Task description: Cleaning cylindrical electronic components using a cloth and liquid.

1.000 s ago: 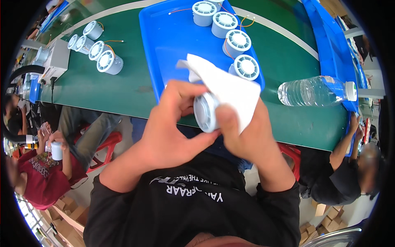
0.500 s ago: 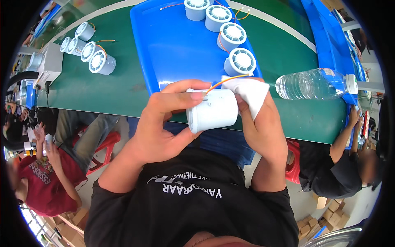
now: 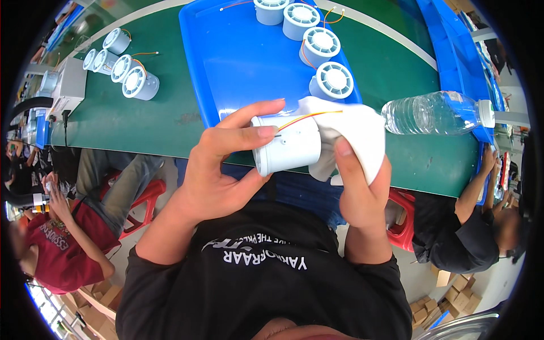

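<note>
Centrally, the left hand (image 3: 218, 170) is clamped on a pale cylindrical housing (image 3: 286, 145), thumb and forefinger wrapped round its body, with the piece lying on its side just above the person's chest; the right hand (image 3: 360, 190) is closed on a white cloth (image 3: 357, 136), thumb pressing the cloth against the right-hand end of the housing; a thin orange-and-yellow wire (image 3: 309, 117) runs from the housing across the top of the cloth. Directly behind the hands, a blue tray (image 3: 238, 62) occupies the upper centre of the frame on a green table (image 3: 170, 119); four similar round housings (image 3: 320, 46) with slotted faces stand in a curved row along the tray's upper right part, the nearest (image 3: 334, 81) just above the cloth. To the right of centre, a clear plastic bottle (image 3: 433, 113) lies on its side on the table, cap pointing right, near the cloth but apart from it; a second blue tray (image 3: 453, 51) runs along the upper right rim. At upper left, a further cluster of housings (image 3: 122, 67) lies on the table beside a grey box (image 3: 68, 88). Other seated people appear at lower left (image 3: 62, 238) and lower right (image 3: 470, 226).
</note>
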### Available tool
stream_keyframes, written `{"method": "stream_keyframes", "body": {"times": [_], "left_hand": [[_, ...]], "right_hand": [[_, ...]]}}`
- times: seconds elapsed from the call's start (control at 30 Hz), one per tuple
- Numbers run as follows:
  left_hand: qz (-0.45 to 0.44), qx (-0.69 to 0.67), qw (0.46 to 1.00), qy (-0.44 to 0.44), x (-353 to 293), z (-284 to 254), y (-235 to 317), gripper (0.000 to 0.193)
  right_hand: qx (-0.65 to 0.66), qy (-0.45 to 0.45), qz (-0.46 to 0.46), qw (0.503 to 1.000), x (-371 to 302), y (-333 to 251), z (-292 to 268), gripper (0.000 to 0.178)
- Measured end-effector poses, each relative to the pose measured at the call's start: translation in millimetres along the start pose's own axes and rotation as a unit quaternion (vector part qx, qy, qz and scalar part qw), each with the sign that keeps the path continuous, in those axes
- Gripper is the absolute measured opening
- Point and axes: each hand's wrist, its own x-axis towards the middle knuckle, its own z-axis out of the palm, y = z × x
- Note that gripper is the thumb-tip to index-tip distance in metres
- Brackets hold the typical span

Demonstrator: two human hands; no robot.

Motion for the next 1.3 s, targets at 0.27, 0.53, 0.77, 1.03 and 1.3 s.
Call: {"method": "stream_keyframes", "body": {"times": [0.27,0.53,0.77,1.03,1.3], "left_hand": [[-0.024,0.027,0.999,0.029,-4,5,5,0.054],[0.019,0.021,0.999,0.028,-3,-1,0,0.052],[0.049,0.221,0.973,-0.041,3,-3,17,0.027],[-0.020,0.193,0.979,-0.059,8,-12,34,0.043],[-0.013,0.160,0.972,-0.170,13,-29,25,0.068]], "right_hand": [[-0.363,-0.044,-0.396,0.842,-4,6,20,0.056],[0.139,0.056,0.034,0.988,1,14,4,0.036],[0.338,-0.025,0.182,0.923,0,4,6,0.063],[0.489,-0.108,0.132,0.855,-19,20,-14,0.068],[0.221,-0.103,0.065,0.968,-20,15,1,0.043]]}}
